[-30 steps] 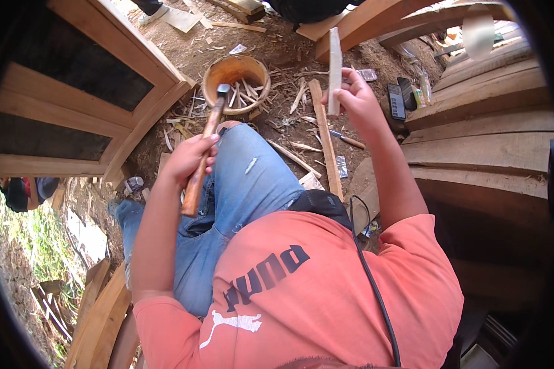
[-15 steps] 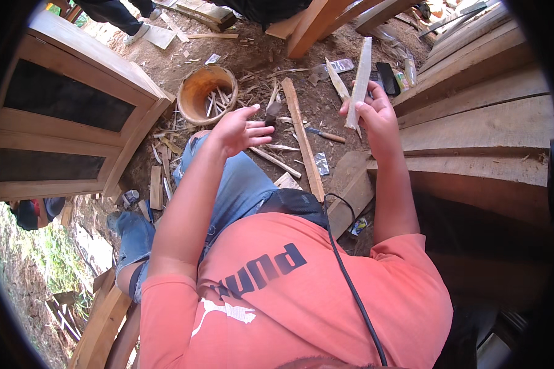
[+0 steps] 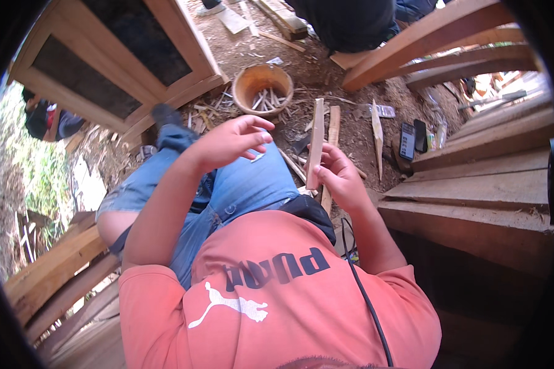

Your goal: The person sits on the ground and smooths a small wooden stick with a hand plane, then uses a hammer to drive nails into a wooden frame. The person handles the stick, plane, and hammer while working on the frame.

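Between the thumb and fingers of my right hand (image 3: 337, 176) stands a short flat strip of wood (image 3: 316, 144), held nearly upright near its lower end. My left hand (image 3: 235, 142) hovers over my jeans-covered leg, palm turned inward and fingers loosely apart, with nothing in it. A gap separates it from the strip. Past the left hand, a round brown bucket (image 3: 262, 87) on the ground holds several thin pale sticks. Behind the held strip lies a longer wooden batten (image 3: 333, 126), partly hidden by my right hand.
Stacked planks (image 3: 474, 181) rise along the right, with two phones (image 3: 407, 141) beside them. A pointed wood piece (image 3: 377, 138) lies on the dirt. A panelled wooden frame (image 3: 123, 67) stands at the left. Beams cross the upper right near another person's dark clothing (image 3: 348, 24). A black cable (image 3: 366, 295) runs down my shirt.
My right hand has brought the wood strip leftward and lower, closer to my body. The left hand stays free, its fingers now more curled. The whole view has shifted.
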{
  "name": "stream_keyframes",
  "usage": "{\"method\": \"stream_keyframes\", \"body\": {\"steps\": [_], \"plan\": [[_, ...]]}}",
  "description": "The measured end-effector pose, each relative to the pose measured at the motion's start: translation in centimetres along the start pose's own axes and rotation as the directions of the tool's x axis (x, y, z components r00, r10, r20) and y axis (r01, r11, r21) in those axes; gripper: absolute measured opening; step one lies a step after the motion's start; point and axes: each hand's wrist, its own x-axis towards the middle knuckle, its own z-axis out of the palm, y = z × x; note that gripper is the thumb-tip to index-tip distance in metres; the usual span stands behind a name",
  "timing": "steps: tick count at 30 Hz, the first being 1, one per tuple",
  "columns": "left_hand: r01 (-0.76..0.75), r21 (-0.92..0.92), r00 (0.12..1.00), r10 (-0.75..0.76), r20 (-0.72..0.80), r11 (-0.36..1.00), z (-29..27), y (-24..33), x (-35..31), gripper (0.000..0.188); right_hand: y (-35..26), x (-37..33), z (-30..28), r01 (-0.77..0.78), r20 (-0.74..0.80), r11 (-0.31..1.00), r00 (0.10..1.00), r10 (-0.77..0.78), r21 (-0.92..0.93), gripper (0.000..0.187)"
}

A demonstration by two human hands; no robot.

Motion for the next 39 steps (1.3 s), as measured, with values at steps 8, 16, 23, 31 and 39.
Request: {"method": "stream_keyframes", "body": {"steps": [8,16,23,31,39], "plan": [[0.195,0.649,0.856,0.196,-0.479,0.735,-5.6,-1.8,-14.2,0.045,1.6,1.6,5.4,-0.033,0.181,0.997,0.982,0.046,-0.071,0.042],[0.670,0.300,0.575,-0.219,-0.788,0.679,-20.6,-16.1,-20.5,0.056,1.0,2.0,5.3,-0.072,0.247,0.976,0.961,0.123,-0.206,0.040],[0.518,0.327,0.571,-0.035,-0.820,0.790,-22.6,-23.9,-22.2,0.053,0.1,4.4,7.2,0.027,0.244,0.917,0.967,0.078,-0.398,0.038],[0.700,0.376,0.494,-0.031,-0.869,0.608,-13.8,-19.9,-31.7,0.056,0.8,6.0,9.7,0.008,0.333,0.910,0.932,0.144,-0.415,0.041],[0.074,0.324,0.666,0.195,-0.720,0.943,-1.6,-11.2,-18.7,0.031,4.0,5.2,12.7,0.021,0.341,0.938,0.934,0.104,-0.345,0.043]]}}
